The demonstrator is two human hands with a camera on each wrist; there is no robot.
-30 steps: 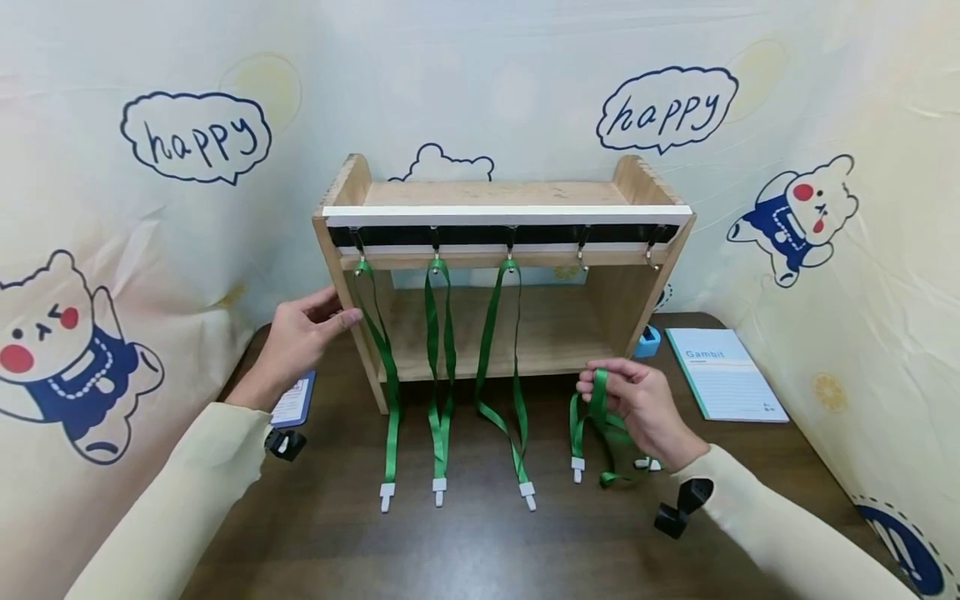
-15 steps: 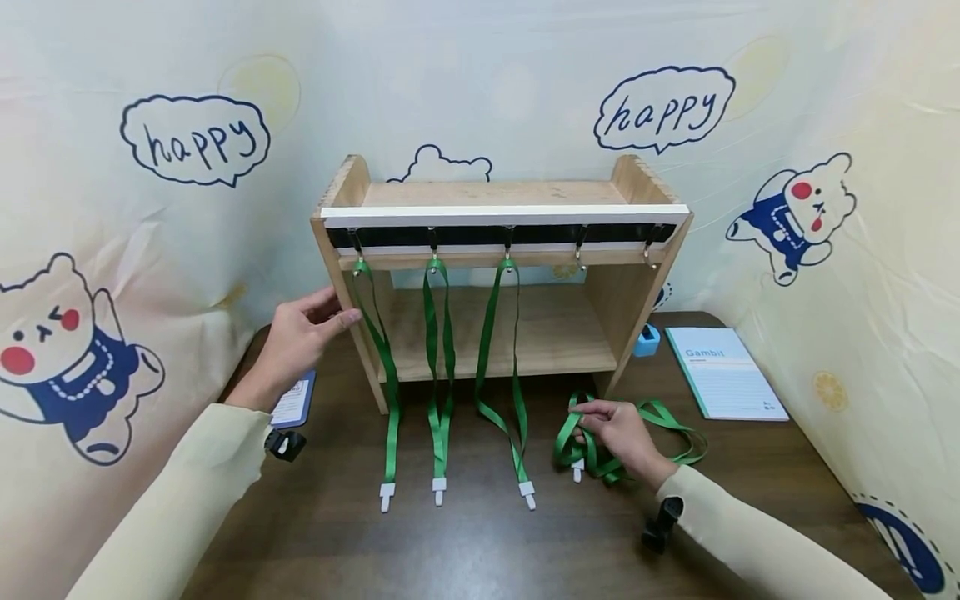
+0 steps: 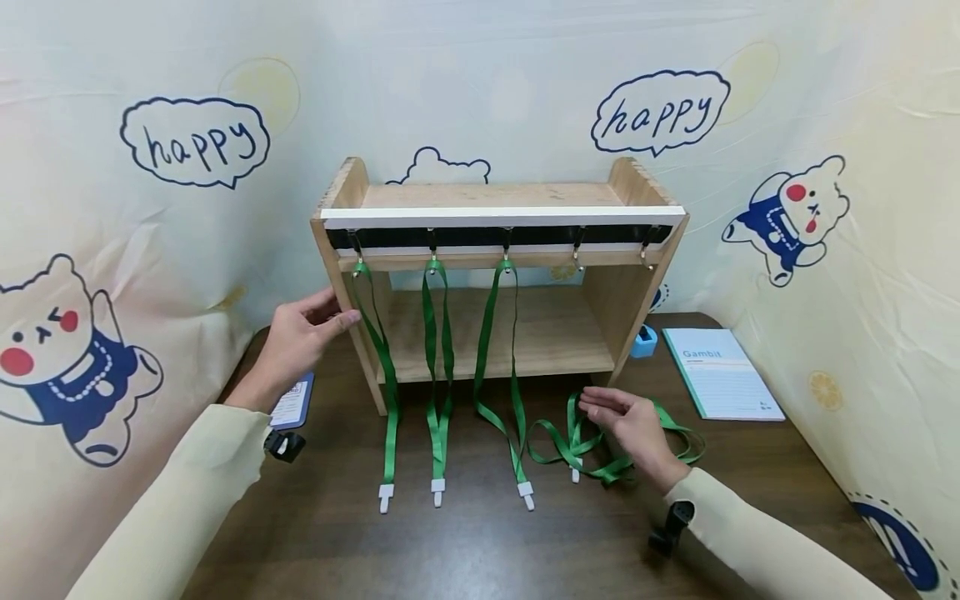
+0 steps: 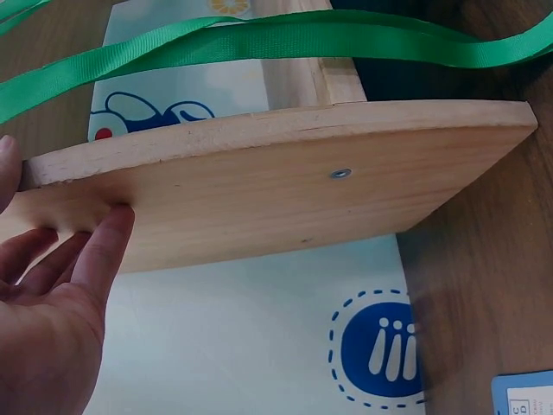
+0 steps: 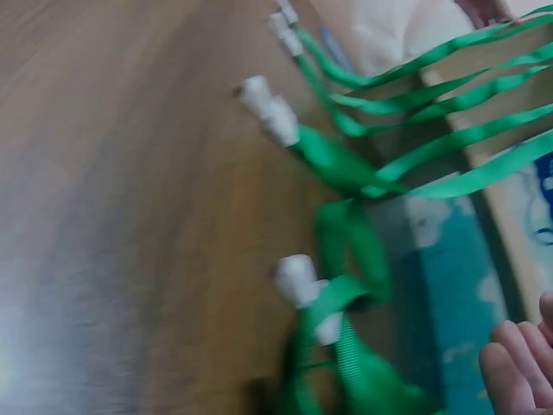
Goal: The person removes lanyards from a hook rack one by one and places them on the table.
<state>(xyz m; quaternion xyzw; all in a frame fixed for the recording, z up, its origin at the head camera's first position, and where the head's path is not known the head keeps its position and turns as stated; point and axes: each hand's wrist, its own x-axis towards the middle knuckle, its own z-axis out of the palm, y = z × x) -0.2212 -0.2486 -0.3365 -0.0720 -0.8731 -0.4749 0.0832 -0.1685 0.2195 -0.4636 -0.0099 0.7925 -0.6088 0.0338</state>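
Observation:
In the head view my left hand point(image 3: 296, 337) grips the left side panel of a wooden shelf point(image 3: 510, 333), thumb in front and fingers on the outer face, as the left wrist view confirms. Three green lanyards hang from the shelf's hooks: one at the left point(image 3: 390, 442), one beside it point(image 3: 441, 442), one at the middle point(image 3: 484, 354). Their white clips rest near the tabletop. Loose lanyards point(image 3: 613, 473) lie in a tangled pile at the right. My right hand point(image 3: 630, 425) hovers over this pile, fingers straight and holding nothing. It hides part of the pile.
Two bare hooks, one right of the middle point(image 3: 578, 250) and one at the far right point(image 3: 647, 250), hang from the rail. A notebook point(image 3: 723, 375) and a small blue object point(image 3: 643, 343) lie right of the shelf. A blue-edged card point(image 3: 294, 402) lies behind my left wrist.
My right hand has lowered a green lanyard onto the pile and let it go. A loop of it now spreads leftward on the table. My left hand has stayed on the shelf panel.

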